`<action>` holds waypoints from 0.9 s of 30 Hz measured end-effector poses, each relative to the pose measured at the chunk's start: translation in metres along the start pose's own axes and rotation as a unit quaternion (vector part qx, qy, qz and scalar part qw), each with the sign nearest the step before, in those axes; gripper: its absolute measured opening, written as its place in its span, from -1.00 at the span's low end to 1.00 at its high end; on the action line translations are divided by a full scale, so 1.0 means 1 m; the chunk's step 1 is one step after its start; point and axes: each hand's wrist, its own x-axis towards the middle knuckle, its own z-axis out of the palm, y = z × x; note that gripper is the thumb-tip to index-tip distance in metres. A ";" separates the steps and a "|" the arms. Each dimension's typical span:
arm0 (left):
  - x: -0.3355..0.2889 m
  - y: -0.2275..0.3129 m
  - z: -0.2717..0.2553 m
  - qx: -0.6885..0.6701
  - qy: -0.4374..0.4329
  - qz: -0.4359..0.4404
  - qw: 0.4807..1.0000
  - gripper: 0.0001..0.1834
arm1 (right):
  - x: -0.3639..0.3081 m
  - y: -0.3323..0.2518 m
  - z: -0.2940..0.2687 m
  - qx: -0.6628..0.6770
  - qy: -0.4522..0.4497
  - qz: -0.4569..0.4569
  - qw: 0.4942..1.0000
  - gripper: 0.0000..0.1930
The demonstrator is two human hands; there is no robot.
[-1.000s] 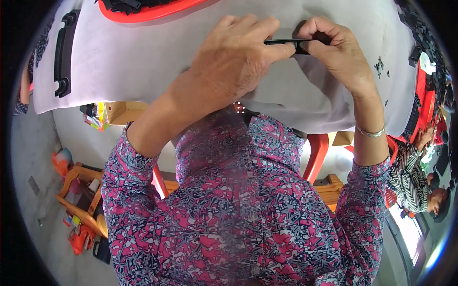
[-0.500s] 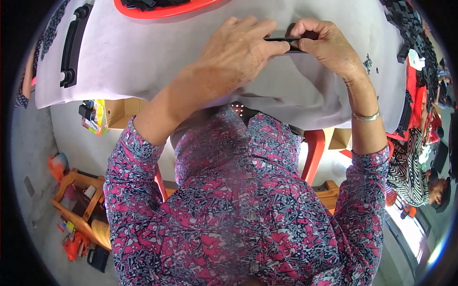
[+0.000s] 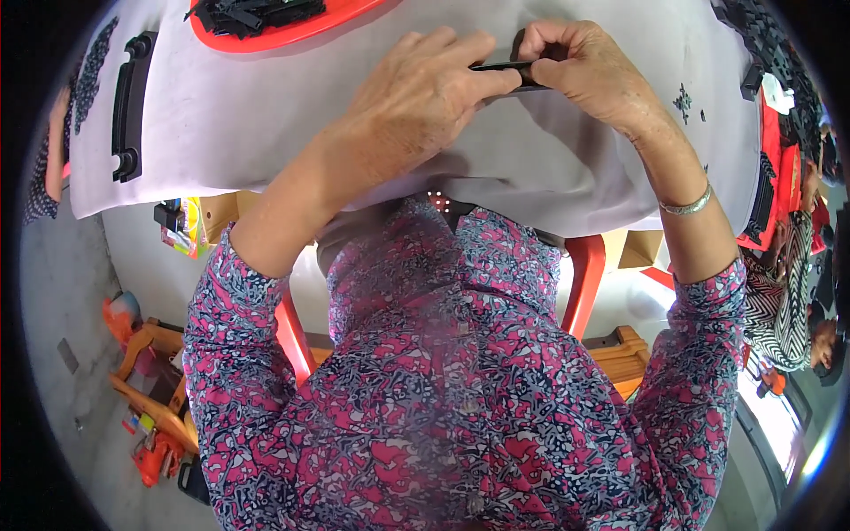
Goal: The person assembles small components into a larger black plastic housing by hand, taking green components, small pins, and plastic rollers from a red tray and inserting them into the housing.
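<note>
Over the far part of the cloth-covered table, my left hand and my right hand are close together. Between them they hold a narrow black plastic strip, pinched at its right end by the right thumb and fingers. The left thumb and forefinger lie along the strip; the other left fingers spread above it. Most of the strip is hidden by the fingers, so its exact kind is unclear. A long black handle-shaped part lies apart at the table's left side.
A red tray heaped with black plastic pieces stands at the far edge of view. Small black bits lie right of my right hand. More black parts are piled at far right, where another person sits.
Both hands, still gripping the black strip, appear slightly farther left and up in the picture. The table and tray have shifted too, as the view tilts a little.
</note>
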 end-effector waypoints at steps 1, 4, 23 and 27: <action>0.000 -0.001 0.000 -0.010 0.000 0.005 1.000 -0.52 | 0.001 0.003 -0.001 0.003 0.001 0.002 1.000 -0.97; 0.003 -0.003 -0.001 -0.019 -0.036 -0.007 0.999 -0.51 | 0.008 0.011 -0.002 -0.059 -0.012 0.016 0.998 -0.94; -0.002 -0.009 -0.001 0.009 -0.028 0.004 1.000 -0.53 | 0.023 0.019 0.002 0.020 -0.045 -0.025 0.998 -0.89; -0.004 -0.008 0.000 0.040 -0.011 -0.004 0.999 -0.64 | 0.021 0.009 0.002 0.012 -0.036 0.006 0.999 -0.88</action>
